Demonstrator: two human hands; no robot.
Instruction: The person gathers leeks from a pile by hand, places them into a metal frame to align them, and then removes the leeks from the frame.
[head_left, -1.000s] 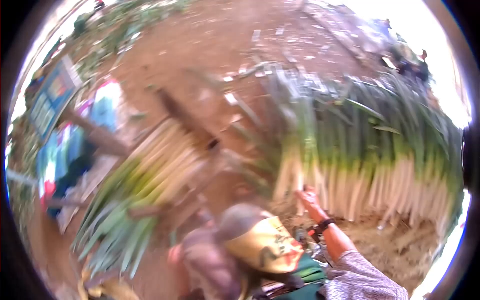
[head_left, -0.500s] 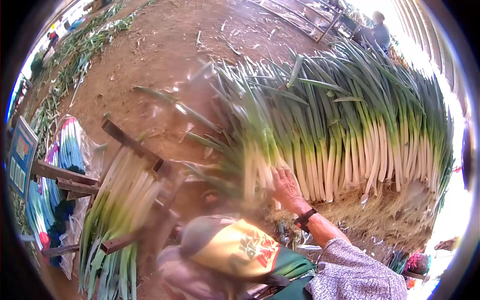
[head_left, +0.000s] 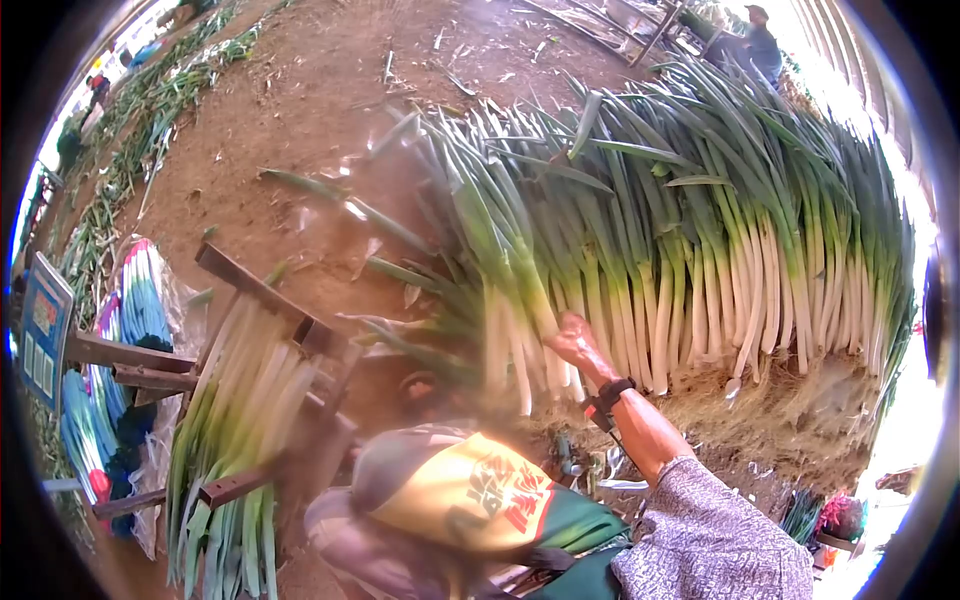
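Note:
My right hand (head_left: pixel 580 345), with a dark band on its wrist, is closed at the pale lower stalks of a leek (head_left: pixel 541 308) at the left end of a long pile. The fingers curl round the stalk, and their tips are partly hidden. Beside it, more leeks (head_left: pixel 655 320) lie packed side by side, white roots towards me and green leaves away. I cannot see my left hand. Off to the left, a bundle of leeks (head_left: pixel 250 370) rests in a metal frame (head_left: pixel 262 292), its green leaves hanging down towards me.
A blue sign (head_left: pixel 45 330) stands at the left edge near blue-and-white striped bundles (head_left: pixel 143 295). Leaf scraps (head_left: pixel 150 125) litter the brown dirt floor (head_left: pixel 320 90). A person (head_left: pixel 762 50) sits beyond the pile. Dry roots (head_left: pixel 800 410) spread along its near side.
My right hand has gone from flat, outstretched fingers on the stalks to a closed grip around a leek. The view has shifted slightly.

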